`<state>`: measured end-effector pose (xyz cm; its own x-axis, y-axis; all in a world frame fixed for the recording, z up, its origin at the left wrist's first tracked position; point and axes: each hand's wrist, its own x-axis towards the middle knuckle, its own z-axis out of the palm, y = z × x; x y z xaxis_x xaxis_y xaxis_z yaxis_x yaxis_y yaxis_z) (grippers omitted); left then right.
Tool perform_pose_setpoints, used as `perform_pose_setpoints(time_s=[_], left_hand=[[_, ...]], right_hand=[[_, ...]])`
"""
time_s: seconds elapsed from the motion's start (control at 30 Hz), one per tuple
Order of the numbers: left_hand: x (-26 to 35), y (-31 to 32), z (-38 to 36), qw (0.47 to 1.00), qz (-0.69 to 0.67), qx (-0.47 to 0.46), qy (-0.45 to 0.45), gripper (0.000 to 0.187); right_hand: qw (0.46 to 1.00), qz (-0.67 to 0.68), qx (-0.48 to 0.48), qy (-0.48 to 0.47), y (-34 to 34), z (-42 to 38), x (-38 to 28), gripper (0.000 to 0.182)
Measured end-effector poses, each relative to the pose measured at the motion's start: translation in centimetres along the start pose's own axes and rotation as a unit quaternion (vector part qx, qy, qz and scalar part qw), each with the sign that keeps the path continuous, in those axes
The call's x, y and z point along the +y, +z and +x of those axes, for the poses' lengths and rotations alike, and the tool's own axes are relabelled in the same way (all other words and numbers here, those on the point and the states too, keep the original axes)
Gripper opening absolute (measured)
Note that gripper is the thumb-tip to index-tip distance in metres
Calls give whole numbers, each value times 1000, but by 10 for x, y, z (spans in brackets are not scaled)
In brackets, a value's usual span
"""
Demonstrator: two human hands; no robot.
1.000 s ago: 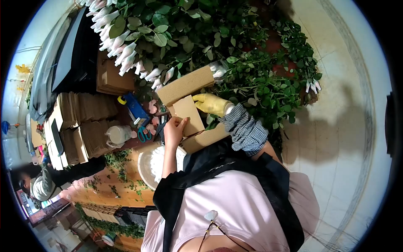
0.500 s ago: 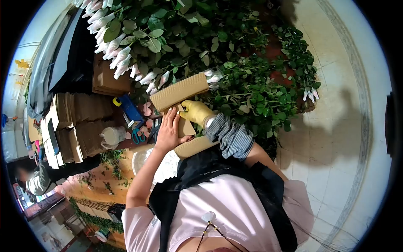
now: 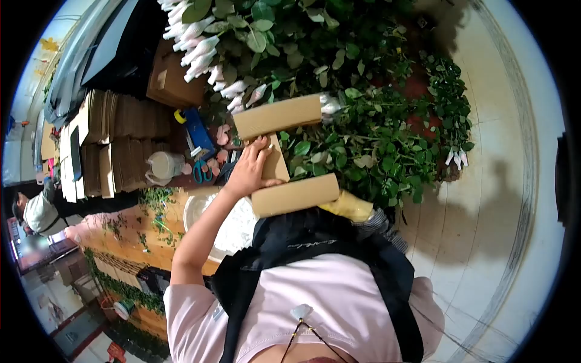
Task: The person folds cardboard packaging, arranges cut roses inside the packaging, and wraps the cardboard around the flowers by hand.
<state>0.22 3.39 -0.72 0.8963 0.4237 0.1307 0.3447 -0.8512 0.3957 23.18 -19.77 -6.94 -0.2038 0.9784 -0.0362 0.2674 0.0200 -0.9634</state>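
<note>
A brown cardboard piece [image 3: 275,158] lies on the work table with a flap standing up on its far side [image 3: 278,118] and another on its near side [image 3: 295,195]. My bare left hand [image 3: 249,170] presses flat on its middle with fingers stretched out. At the right end of the near flap, my right hand [image 3: 349,206] wears a yellow glove; its fingers are partly hidden behind the cardboard. Green rose stems and leaves [image 3: 357,151] lie right beside the cardboard. White-wrapped rose heads [image 3: 330,106] poke out past the far flap's right end.
More roses with white-sleeved heads [image 3: 200,57] are piled at the back. Folded cardboard stacks [image 3: 124,166], a white mug [image 3: 164,166], blue scissors [image 3: 203,171] and a blue tape dispenser [image 3: 198,133] stand on the left. A white basin [image 3: 233,227] sits below my left arm. Another person [image 3: 41,209] is far left.
My gloved right hand has moved from the cardboard's middle down to the near flap's right end. The near flap now stands higher. My left hand stays on the cardboard.
</note>
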Motion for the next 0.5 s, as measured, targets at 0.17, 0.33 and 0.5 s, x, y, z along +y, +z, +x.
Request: perform_pose_setpoints(time_s=[0.17,0.33,0.5], left_hand=[[-13,11,-1,999,23,-7,26,65],[9,-8,4,1000,7,-1,-7,76],[-4,2,1,1000,-2,15,19,74]], right_hand=[[964,192,184,-11,-41,84,-148,69],[889,-458,-2,21,-27,107,-148,56],[897,-441,-24,-11,-32,110,-148,17]])
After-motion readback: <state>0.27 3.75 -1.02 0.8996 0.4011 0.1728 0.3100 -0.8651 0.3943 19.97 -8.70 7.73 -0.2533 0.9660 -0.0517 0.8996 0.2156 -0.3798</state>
